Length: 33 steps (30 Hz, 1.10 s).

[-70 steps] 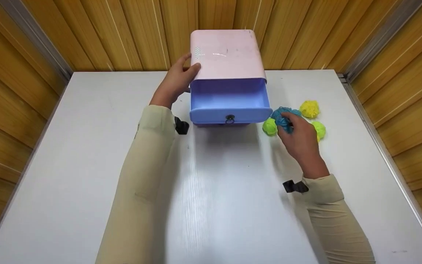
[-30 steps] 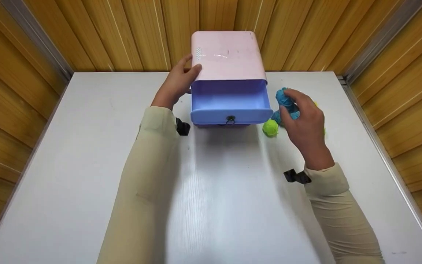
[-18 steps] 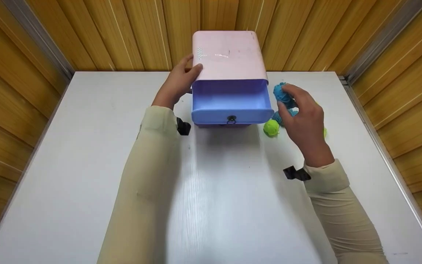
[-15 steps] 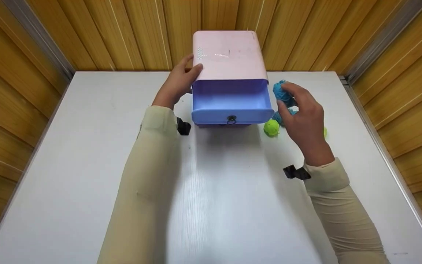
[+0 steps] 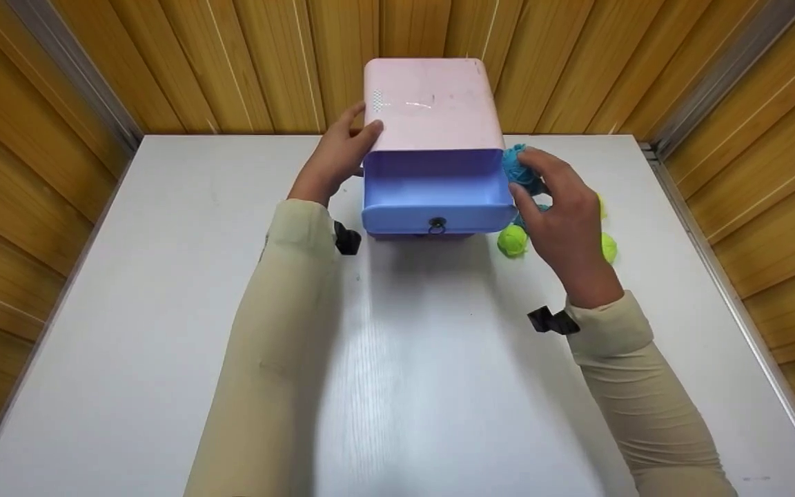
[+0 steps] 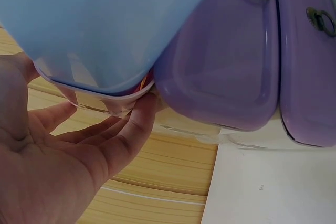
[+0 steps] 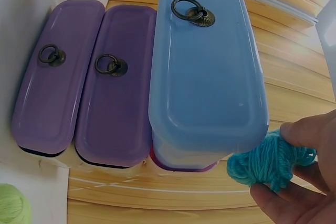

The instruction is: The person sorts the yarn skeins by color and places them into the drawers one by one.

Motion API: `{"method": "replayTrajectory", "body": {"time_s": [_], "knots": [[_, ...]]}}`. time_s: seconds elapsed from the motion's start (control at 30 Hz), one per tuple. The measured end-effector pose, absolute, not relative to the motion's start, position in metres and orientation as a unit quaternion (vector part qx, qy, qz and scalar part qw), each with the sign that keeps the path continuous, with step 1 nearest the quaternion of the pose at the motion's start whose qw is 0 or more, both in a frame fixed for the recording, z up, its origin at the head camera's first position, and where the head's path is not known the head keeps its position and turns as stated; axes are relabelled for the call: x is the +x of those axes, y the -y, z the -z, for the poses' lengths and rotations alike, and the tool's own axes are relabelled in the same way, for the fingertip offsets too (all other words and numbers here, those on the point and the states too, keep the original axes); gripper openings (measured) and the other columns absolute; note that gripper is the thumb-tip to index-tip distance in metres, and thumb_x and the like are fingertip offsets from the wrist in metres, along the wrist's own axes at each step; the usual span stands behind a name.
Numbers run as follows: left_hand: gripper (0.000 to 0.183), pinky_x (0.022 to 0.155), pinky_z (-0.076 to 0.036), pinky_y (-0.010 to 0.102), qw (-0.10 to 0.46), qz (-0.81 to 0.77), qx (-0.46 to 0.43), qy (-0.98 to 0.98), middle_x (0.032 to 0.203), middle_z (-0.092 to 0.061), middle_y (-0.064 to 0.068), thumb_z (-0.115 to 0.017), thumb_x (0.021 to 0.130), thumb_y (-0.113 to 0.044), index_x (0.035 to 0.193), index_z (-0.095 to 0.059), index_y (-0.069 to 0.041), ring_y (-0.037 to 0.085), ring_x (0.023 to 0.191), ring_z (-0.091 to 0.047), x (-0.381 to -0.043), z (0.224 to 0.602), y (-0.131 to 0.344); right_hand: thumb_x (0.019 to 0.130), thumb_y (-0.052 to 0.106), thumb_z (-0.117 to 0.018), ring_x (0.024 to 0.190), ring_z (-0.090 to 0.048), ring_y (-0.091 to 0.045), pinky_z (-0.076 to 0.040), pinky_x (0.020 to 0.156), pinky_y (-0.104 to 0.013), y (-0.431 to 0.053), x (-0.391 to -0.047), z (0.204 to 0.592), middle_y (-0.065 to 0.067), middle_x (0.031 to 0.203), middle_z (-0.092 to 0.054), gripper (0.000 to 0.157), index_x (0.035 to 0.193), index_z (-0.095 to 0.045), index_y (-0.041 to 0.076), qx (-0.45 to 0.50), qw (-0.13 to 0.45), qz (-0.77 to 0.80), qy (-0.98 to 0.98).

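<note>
A small pink drawer cabinet (image 5: 432,103) stands at the back of the table, its blue top drawer (image 5: 437,219) pulled out; the part of its inside that shows is bare. My left hand (image 5: 334,153) steadies the cabinet's left side, thumb on the top edge. With thumb and fingers my right hand (image 5: 566,221) pinches a blue yarn ball (image 7: 270,160), raised just to the right of the drawer. More blue yarn (image 5: 542,208) lies below, mostly hidden by that hand. Two purple drawers (image 7: 115,87) beneath are pushed in, each with a ring pull.
A green yarn ball (image 5: 512,241) lies by the drawer's front right corner. Another green ball (image 5: 609,247) and a yellow ball (image 5: 602,205), partly covered, lie right of my right hand. Wood-panelled walls (image 5: 232,69) close off the white table (image 5: 163,310) at the back and sides.
My right hand has lifted the blue yarn ball off the pile and brought it left, up to the drawer's right side. My left hand stays on the cabinet.
</note>
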<state>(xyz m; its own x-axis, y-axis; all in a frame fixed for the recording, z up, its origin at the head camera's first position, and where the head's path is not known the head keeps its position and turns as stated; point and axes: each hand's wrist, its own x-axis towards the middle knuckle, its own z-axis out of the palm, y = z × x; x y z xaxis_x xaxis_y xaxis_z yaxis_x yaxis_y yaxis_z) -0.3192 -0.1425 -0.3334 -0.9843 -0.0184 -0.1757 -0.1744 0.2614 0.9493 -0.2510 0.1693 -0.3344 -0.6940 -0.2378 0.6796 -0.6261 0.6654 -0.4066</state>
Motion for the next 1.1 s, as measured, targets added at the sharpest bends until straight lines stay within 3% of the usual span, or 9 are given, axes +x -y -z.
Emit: {"method": "replayTrajectory", "body": {"time_s": [0.83, 1.1], "knots": [[0.068, 0.096, -0.051, 0.045, 0.062, -0.613, -0.061, -0.785, 0.150, -0.041, 0.006, -0.054, 0.094, -0.053, 0.152, -0.020, -0.041, 0.023, 0.126, -0.053, -0.320, 0.336, 0.141, 0.093, 0.019, -0.066, 0.122, -0.059, -0.022, -0.050, 0.099, -0.038, -0.156, -0.252, 0.336, -0.005, 0.134, -0.061, 0.037, 0.128, -0.058, 0.010, 0.290, 0.292, -0.308, 0.858], [0.068, 0.097, -0.050, 0.045, 0.064, -0.607, -0.064, -0.790, 0.152, -0.040, 0.005, -0.053, 0.094, -0.054, 0.152, -0.020, -0.042, 0.022, 0.128, -0.052, -0.320, 0.338, 0.143, 0.093, 0.023, -0.067, 0.117, -0.062, -0.024, -0.055, 0.090, -0.039, -0.155, -0.250, 0.338, -0.006, 0.135, -0.060, 0.040, 0.129, -0.058, 0.010, 0.274, 0.283, -0.296, 0.870]]}}
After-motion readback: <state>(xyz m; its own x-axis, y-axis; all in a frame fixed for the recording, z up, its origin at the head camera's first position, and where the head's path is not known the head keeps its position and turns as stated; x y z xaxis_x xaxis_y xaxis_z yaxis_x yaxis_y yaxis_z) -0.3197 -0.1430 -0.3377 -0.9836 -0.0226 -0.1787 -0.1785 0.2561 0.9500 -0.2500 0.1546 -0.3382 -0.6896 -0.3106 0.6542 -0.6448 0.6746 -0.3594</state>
